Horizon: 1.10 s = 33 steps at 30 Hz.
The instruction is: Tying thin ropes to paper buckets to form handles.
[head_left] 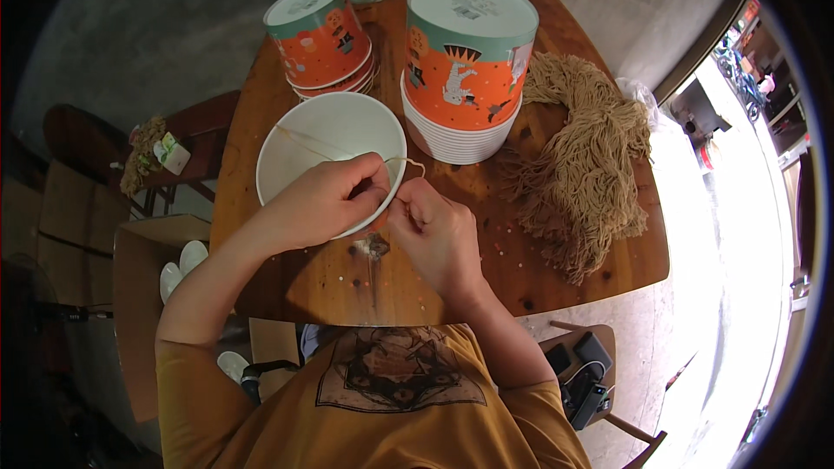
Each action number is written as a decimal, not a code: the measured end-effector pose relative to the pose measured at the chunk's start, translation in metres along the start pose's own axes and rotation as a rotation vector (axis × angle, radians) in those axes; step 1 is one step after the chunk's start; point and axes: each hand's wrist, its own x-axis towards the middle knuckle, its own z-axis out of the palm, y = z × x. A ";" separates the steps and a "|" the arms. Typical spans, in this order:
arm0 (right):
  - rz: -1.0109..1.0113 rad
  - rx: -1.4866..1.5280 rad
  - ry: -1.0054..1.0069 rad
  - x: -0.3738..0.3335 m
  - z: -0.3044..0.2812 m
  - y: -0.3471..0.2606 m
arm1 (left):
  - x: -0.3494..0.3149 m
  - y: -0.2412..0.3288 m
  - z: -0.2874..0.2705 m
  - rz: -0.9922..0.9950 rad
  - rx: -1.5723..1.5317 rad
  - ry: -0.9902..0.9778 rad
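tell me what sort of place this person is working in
Probably a small home workshop for hand-finishing containers: printed orange paper buckets stand stacked upside down on a wooden table beside a thick bundle of tan cords, with a white-lined bucket at the person's hands.

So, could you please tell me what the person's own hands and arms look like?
The left hand and right hand are bare, with no gloves and no watch or bracelet visible. The forearms are uncovered too; mustard-yellow sleeves cover the upper arms, ending near the elbows.
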 end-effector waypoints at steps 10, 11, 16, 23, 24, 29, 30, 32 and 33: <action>0.009 0.209 -0.100 -0.001 -0.018 0.006 | -0.004 -0.001 -0.022 0.038 0.108 0.091; 0.055 0.203 -0.110 0.002 -0.020 0.004 | -0.007 -0.001 -0.024 0.038 0.109 0.099; 0.013 0.164 -0.136 0.016 -0.028 -0.011 | -0.007 0.000 -0.026 0.066 -0.086 0.133; 0.014 0.276 -0.209 0.030 -0.009 -0.002 | -0.006 0.007 -0.020 0.106 -0.258 0.112; 0.027 0.355 -0.216 0.031 -0.005 0.002 | -0.007 0.010 -0.017 0.057 -0.365 0.145; 0.106 0.594 -0.213 0.028 0.002 -0.003 | -0.008 0.001 -0.013 -0.087 -0.760 0.018; 0.124 0.620 -0.202 0.027 0.002 -0.005 | -0.006 -0.002 -0.012 -0.130 -0.827 0.004; 0.140 0.642 -0.193 0.026 0.000 -0.009 | -0.004 -0.007 -0.011 -0.168 -0.897 -0.010; 0.159 0.651 -0.192 0.026 -0.001 -0.011 | -0.003 -0.010 -0.012 -0.169 -0.929 -0.073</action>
